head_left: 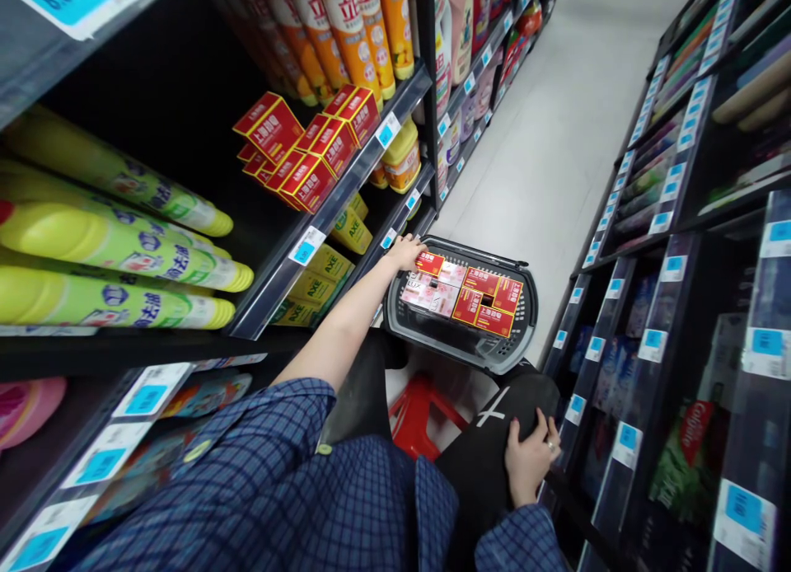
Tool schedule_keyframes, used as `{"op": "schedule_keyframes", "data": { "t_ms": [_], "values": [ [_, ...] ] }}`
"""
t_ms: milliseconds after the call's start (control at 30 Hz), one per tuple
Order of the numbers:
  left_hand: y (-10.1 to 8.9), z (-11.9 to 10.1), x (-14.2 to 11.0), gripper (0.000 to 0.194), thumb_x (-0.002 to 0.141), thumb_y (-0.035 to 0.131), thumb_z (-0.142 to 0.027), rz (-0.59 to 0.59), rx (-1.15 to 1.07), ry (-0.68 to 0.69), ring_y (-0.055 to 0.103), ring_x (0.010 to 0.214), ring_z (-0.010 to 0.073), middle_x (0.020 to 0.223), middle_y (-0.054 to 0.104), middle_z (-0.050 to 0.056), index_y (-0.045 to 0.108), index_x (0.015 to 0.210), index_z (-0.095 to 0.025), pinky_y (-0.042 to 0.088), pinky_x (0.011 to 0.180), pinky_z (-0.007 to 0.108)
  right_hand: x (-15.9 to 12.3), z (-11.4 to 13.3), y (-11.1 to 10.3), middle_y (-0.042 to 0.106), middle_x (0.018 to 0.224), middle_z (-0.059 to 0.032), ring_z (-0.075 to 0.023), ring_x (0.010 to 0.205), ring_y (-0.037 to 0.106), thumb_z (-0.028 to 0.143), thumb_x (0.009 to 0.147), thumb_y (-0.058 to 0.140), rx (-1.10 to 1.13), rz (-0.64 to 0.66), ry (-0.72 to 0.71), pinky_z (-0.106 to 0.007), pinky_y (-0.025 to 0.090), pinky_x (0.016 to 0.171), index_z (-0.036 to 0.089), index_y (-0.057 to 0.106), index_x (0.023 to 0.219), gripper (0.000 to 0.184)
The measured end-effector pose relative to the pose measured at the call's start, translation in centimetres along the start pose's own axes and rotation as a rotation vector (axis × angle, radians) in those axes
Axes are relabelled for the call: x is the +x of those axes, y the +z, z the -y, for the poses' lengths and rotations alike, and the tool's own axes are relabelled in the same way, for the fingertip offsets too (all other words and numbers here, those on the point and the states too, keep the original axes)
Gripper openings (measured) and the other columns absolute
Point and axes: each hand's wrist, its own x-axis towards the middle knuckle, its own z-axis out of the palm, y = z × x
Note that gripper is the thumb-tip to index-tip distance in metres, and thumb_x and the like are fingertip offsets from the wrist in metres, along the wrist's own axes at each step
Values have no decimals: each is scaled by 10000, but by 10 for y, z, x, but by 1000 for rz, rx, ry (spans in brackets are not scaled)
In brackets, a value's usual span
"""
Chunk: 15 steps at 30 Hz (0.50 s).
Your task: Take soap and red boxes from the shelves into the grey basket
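My left hand reaches over the left end of a grey basket, its fingers closed on a small red soap box. That box lies at the corner of the packed boxes, beside pink and white LUX boxes. More red soap boxes fill the basket's right half, arranged around a small gap. My right hand rests on my right knee, fingers apart and holding nothing. Under the basket's near side, a red plastic stool shows between my legs.
On the left shelf, red soap boxes are stacked near the edge, between yellow-green bottles and orange bottles. Yellow AXE packs stand lower. Another shelf unit closes in on the right. The aisle floor stretches ahead.
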Motion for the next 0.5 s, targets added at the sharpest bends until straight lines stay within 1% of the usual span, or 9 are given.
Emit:
{"op": "schedule_keyframes", "data": {
  "t_ms": [167, 333, 433, 500],
  "values": [
    [-3, 0, -2, 705, 616, 750, -372, 2, 26, 1, 395, 1189, 340, 1248, 538, 114, 525, 1267, -224, 319, 990, 472, -1, -2, 2, 441, 1321, -260, -373, 1252, 403, 503, 866, 445, 3, -10, -3, -535, 318, 994, 77, 501, 1306, 615],
    [-4, 0, -2, 707, 613, 753, -371, 13, 30, 16, 409, 1175, 352, 1238, 543, 131, 528, 1263, -204, 329, 977, 487, -1, -1, 1, 449, 1318, -264, -373, 1251, 407, 515, 870, 432, -19, -9, -7, -529, 324, 991, 69, 502, 1307, 629],
    [-8, -4, -4, 797, 573, 777, -360, 27, -2, 3, 392, 1196, 370, 1269, 517, 138, 490, 1303, -217, 317, 991, 508, 0, 0, 0, 462, 1297, -271, -376, 1256, 402, 518, 872, 420, -16, -2, -9, -538, 319, 985, 63, 498, 1304, 632],
    [-18, -7, -11, 869, 564, 780, -358, -11, -52, -44, 385, 1207, 377, 1310, 481, 145, 435, 1349, -221, 319, 998, 514, 0, 0, -1, 462, 1301, -270, -379, 1248, 408, 519, 871, 417, -14, 0, -6, -544, 324, 976, 69, 498, 1304, 630]
  ]
}}
